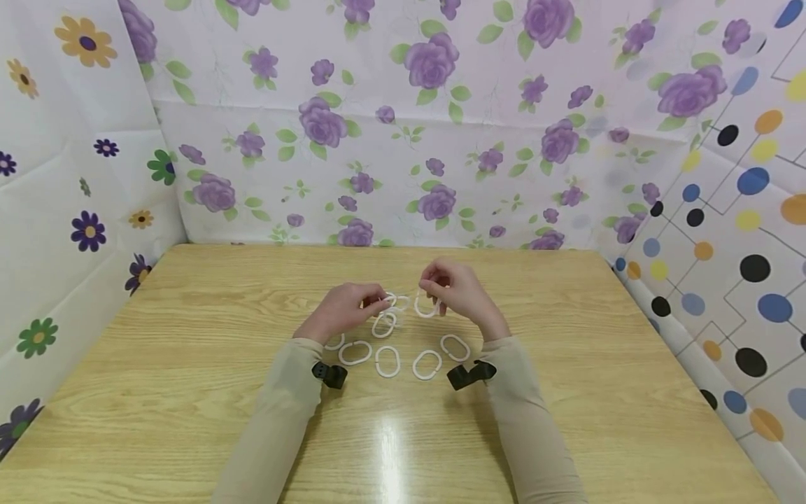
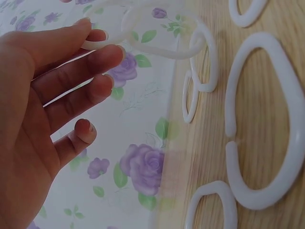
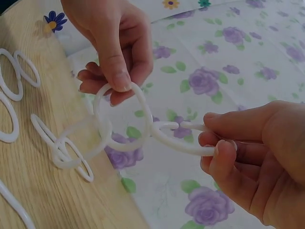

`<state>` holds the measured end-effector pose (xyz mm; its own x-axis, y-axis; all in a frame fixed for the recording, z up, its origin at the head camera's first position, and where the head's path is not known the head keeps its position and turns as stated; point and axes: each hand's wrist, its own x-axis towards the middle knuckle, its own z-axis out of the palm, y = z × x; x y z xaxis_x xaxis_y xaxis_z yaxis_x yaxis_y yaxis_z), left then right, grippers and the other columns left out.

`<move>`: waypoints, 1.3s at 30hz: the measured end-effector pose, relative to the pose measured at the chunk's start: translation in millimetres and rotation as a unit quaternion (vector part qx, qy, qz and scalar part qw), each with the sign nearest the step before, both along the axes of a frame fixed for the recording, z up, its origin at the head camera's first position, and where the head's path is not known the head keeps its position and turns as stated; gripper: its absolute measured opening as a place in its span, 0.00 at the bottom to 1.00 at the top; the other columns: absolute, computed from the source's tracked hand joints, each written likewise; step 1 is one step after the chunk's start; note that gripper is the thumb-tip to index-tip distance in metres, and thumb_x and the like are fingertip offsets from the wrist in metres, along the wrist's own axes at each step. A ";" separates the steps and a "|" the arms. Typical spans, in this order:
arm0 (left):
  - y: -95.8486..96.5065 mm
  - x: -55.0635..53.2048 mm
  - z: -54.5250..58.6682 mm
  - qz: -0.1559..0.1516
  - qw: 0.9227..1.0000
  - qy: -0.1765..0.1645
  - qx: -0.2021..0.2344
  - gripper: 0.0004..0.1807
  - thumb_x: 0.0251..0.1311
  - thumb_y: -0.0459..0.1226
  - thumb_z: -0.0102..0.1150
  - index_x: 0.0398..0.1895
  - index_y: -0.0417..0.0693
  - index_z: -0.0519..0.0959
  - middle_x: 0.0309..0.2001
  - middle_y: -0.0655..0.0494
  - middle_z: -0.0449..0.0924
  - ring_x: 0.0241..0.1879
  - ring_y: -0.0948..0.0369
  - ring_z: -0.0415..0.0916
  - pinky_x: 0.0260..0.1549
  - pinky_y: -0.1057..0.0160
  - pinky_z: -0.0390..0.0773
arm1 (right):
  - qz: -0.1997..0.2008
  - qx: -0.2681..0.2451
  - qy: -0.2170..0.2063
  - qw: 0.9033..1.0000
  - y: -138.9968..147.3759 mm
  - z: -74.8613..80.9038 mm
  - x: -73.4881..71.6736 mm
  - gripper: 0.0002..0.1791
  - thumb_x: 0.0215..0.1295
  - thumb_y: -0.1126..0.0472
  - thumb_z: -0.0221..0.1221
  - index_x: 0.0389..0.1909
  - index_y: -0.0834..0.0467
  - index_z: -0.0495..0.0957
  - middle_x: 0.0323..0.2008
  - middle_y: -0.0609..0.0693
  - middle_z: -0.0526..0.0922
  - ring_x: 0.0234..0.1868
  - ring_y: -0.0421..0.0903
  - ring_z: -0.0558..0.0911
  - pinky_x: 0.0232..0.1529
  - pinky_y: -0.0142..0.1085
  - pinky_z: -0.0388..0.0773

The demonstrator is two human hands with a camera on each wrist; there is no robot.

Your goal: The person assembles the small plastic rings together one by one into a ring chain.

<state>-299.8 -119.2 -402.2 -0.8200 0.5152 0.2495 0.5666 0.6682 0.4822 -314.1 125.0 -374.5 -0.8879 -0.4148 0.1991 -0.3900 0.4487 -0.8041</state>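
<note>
In the head view my left hand (image 1: 343,308) pinches a white plastic C-shaped link between thumb and fingertips. Other links hang from it as a short chain, down to a link (image 3: 78,163) near the tabletop. Opposite, my right hand (image 1: 462,290) pinches another white link (image 3: 183,148) by its end. A narrow gap shows in that link close to the right thumb. It meets the left hand's link (image 3: 148,112) in the right wrist view; whether the two are hooked together I cannot tell. The left wrist view shows the left hand's lower fingers loosely bent.
Several loose white links lie on the wooden table (image 1: 189,392) between my forearms, among them one gapped link (image 2: 257,200). A flowered cloth (image 1: 378,168) stands behind the table, with patterned cloths at both sides. Each wrist wears a black camera mount (image 1: 471,376).
</note>
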 end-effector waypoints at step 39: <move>12.5 3.1 0.3 -0.037 0.999 0.034 -0.014 0.07 0.67 0.46 0.57 0.38 0.57 0.83 0.27 0.65 0.79 0.24 0.69 0.68 0.27 0.69 0.70 | -0.039 0.057 0.074 0.995 -1.6 -7.1 1.0 0.04 0.68 0.61 0.58 0.36 0.58 0.77 0.22 0.57 0.80 0.18 0.40 0.71 0.19 0.31 0.66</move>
<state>-296.8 -106.7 -401.9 -0.7616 0.5805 0.2880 0.6450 0.6365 0.4229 -313.1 123.4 -381.6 -0.8827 -0.3729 0.2859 -0.4607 0.5674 -0.6825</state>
